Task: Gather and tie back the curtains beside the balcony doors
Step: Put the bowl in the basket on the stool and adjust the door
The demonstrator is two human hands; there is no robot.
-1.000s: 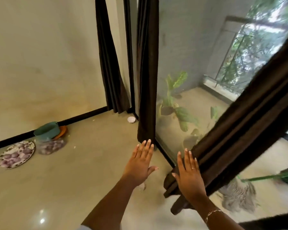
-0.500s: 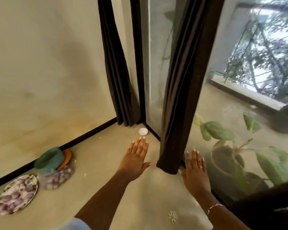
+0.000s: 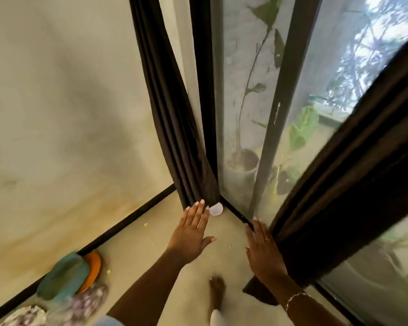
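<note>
- far left, on the floor by the wall: a patterned plate [image 3: 24,315], blurred, with a teal container [image 3: 61,276] and an orange dish [image 3: 93,267] behind it against the dark skirting.
- left curtain [image 3: 174,137]: dark brown, hanging in gathered folds in the corner where the wall meets the balcony doors; hem just above the floor.
- left hand [image 3: 190,238]: stretched forward, fingers straight and close together, thumb out to the side, holding nothing. in my view its fingertips reach the curtain's hem; i cannot tell whether they touch the cloth.
- small white round object [image 3: 216,208]: on the floor at the foot of the left curtain, just right of the left fingertips.
- bare foot [image 3: 217,290]: on the floor between the two forearms.
- door frame [image 3: 278,114]: dark upright between glass panes; a potted plant [image 3: 243,163] stands behind the glass.
- right hand [image 3: 264,252]: flat, fingers straight and together, gripping nothing; bracelet [image 3: 296,298] at the wrist. it lies just beside the right curtain's edge; i cannot confirm contact.
- right curtain [image 3: 351,184]: dark brown, slanting from upper right down to the floor in front of the glass.
</note>
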